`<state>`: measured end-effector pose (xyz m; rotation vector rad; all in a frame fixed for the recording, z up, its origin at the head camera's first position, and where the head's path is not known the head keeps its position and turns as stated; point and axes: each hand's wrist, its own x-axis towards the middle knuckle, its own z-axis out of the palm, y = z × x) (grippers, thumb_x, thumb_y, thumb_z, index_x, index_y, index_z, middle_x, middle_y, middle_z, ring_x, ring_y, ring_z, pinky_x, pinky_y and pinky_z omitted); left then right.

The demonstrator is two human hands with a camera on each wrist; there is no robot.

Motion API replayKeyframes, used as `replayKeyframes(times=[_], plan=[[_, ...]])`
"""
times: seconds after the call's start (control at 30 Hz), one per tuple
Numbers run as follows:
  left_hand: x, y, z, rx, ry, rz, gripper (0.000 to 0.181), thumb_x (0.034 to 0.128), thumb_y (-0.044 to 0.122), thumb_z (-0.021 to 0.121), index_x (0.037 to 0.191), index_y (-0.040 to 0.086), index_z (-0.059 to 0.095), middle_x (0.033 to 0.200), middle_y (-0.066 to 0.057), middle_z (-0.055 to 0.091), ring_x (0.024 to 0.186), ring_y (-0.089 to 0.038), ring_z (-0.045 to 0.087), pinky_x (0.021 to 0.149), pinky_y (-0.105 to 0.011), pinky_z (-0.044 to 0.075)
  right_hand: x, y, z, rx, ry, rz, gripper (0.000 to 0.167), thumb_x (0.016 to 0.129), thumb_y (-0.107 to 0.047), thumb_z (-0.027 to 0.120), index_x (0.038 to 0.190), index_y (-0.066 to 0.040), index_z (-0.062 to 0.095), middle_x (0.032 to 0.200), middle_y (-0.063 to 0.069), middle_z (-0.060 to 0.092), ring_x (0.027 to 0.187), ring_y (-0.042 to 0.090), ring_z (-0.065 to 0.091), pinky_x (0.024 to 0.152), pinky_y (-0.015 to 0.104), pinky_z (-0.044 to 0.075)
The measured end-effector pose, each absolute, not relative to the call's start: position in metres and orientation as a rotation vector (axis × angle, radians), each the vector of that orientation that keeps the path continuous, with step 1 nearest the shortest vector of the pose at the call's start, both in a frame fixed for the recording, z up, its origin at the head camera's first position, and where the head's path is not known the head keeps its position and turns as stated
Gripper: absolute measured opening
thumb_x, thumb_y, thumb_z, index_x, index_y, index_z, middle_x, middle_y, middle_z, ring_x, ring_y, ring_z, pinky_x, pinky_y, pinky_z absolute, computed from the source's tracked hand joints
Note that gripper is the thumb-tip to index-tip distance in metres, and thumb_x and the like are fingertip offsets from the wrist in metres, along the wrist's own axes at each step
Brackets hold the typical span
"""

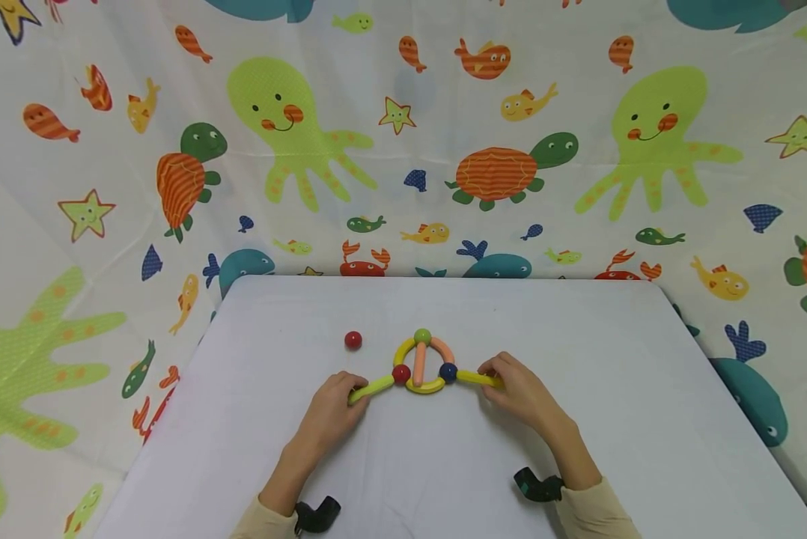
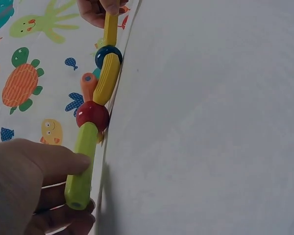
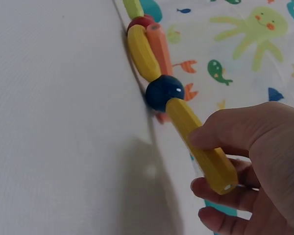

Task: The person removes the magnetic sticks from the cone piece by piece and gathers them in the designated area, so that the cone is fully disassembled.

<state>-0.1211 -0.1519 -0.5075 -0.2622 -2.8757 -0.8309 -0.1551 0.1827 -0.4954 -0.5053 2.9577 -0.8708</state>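
A ring of curved yellow (image 1: 427,387) and orange rods joins a green ball (image 1: 422,336), a red ball (image 1: 401,373) and a dark blue ball (image 1: 448,372). An orange straight rod (image 1: 419,364) runs down from the green ball inside it. My left hand (image 1: 332,410) pinches the green rod (image 2: 82,166) that sticks out from the red ball. Between thumb and fingers, my right hand (image 1: 521,389) holds the straight yellow rod (image 3: 202,145) fixed to the blue ball. In both wrist views the orange rod's free end faces the camera.
A loose red ball (image 1: 352,340) lies on the white table (image 1: 296,314), left of the ring and beyond my left hand. Behind the table hangs a cloth (image 1: 390,157) printed with sea animals. Black wrist devices (image 1: 318,515) sit near both sleeves.
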Motion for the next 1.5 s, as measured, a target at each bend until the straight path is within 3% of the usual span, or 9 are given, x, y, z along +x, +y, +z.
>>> replayKeyframes(times=[0.73, 1.07, 1.27, 1.5], plan=[[-0.123, -0.155, -0.516, -0.245, -2.902, -0.899, 0.021, 0.0869, 0.017, 0.078, 0.107, 0.011, 0.073, 0.101, 0.002, 0.069, 0.090, -0.010, 0.055, 0.081, -0.031, 0.055, -0.159, 0.183, -0.509, -0.462, 2.899, -0.851, 0.020, 0.086, -0.010, 0.075, 0.105, -0.010, 0.069, 0.096, -0.002, 0.063, 0.086, 0.009, 0.055, 0.083, 0.034, 0.053], [-0.126, -0.157, -0.508, -0.260, -2.933, -0.919, 0.029, 0.0876, 0.020, 0.076, 0.114, 0.009, 0.070, 0.106, -0.001, 0.067, 0.090, -0.012, 0.058, 0.084, -0.033, 0.056, -0.159, 0.182, -0.504, -0.428, 2.884, -0.837, 0.029, 0.086, -0.018, 0.078, 0.113, -0.012, 0.067, 0.102, -0.002, 0.062, 0.092, 0.012, 0.057, 0.088, 0.036, 0.054], [-0.132, -0.152, -0.500, -0.324, -2.912, -0.892, 0.038, 0.0881, 0.023, 0.076, 0.122, 0.009, 0.067, 0.118, -0.003, 0.067, 0.103, -0.019, 0.066, 0.091, -0.038, 0.057, -0.162, 0.179, -0.501, -0.467, 2.894, -0.846, 0.036, 0.087, -0.023, 0.078, 0.118, -0.011, 0.066, 0.108, -0.001, 0.062, 0.099, 0.016, 0.058, 0.089, 0.038, 0.055], [-0.141, -0.134, -0.491, -0.413, -2.915, -0.907, 0.048, 0.0905, 0.026, 0.074, 0.134, 0.010, 0.062, 0.135, -0.007, 0.063, 0.127, -0.024, 0.059, 0.106, -0.044, 0.050, -0.164, 0.175, -0.501, -0.509, 2.916, -0.858, 0.038, 0.088, -0.027, 0.077, 0.121, -0.012, 0.065, 0.111, 0.000, 0.062, 0.100, 0.016, 0.057, 0.087, 0.036, 0.054]])
